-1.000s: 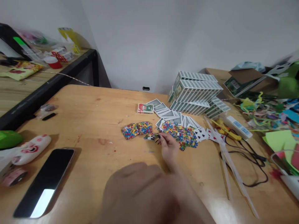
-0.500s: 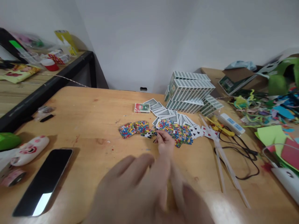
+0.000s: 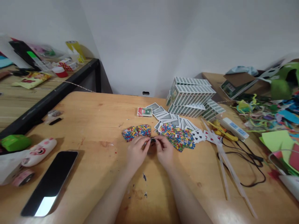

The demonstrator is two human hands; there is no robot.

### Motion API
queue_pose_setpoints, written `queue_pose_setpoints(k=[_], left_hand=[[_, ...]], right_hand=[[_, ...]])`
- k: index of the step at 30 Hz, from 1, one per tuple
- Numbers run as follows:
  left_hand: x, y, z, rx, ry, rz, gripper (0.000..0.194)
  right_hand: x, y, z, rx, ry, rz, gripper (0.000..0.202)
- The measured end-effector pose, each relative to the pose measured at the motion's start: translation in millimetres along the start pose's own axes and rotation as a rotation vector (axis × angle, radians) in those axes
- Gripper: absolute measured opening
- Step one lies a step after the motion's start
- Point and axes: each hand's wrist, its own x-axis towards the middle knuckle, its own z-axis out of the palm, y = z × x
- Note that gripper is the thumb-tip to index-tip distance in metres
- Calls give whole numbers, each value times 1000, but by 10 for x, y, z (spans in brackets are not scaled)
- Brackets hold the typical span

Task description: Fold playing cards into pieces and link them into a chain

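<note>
My left hand (image 3: 138,153) and my right hand (image 3: 164,151) meet over the middle of the table. Their fingertips pinch a small dark piece (image 3: 153,140) between them; fingers cover most of it, so its kind is unclear. Just beyond my left hand lies a group of small, brightly speckled multicoloured cards (image 3: 130,133). To the right of my right hand spreads a larger patch of the same speckled cards (image 3: 181,137). Grey-backed playing cards (image 3: 167,116) fan out behind, with club cards (image 3: 198,135) and heart cards (image 3: 211,137) face up at the right.
A red-and-green card box (image 3: 144,112) lies behind the cards, near stacked striped boxes (image 3: 192,95). Clear plastic strips (image 3: 230,168), a black cable (image 3: 249,169) and a power strip (image 3: 234,128) are on the right. A phone (image 3: 50,183) lies at left.
My left hand has moved forward from a blurred spot close to the camera and now meets my right hand at the small piece. The view has shifted slightly.
</note>
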Motion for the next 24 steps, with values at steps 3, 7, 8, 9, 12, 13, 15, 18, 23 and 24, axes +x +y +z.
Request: queue_pose_setpoints(k=[3, 7, 8, 9, 12, 13, 15, 18, 23, 24], left_hand=[[-23, -22, -8, -28, 19, 52, 16], [-56, -49, -18, -11, -3, 100, 20], [-60, -50, -26, -1, -12, 101, 21], [-62, -49, -35, 10, -22, 100, 22], [-61, -43, -58, 34, -58, 87, 24], [-61, -41, -61, 40, -68, 84, 25], [-63, -43, -61, 54, -77, 80, 27], [-77, -57, -49, 78, -85, 85, 29], [-103, -97, -52, 67, -158, -1, 31], [-107, -104, -56, 49, -172, -26, 31]], right_hand=[[-6, 3, 16, 14, 11, 3, 9], [-7, 3, 27, -25, 22, 7, 10], [-5, 3, 27, -49, 24, 4, 11], [-3, 2, 26, -75, 22, -2, 12], [-2, 2, 21, -135, 12, -31, 13], [-3, 3, 20, -147, 11, -39, 13], [-6, 6, 17, -159, 21, -44, 13], [-6, 9, 13, -146, 37, -39, 14], [19, -5, 10, -92, 38, -20, 13], [25, -9, 10, -81, 42, -9, 13]])
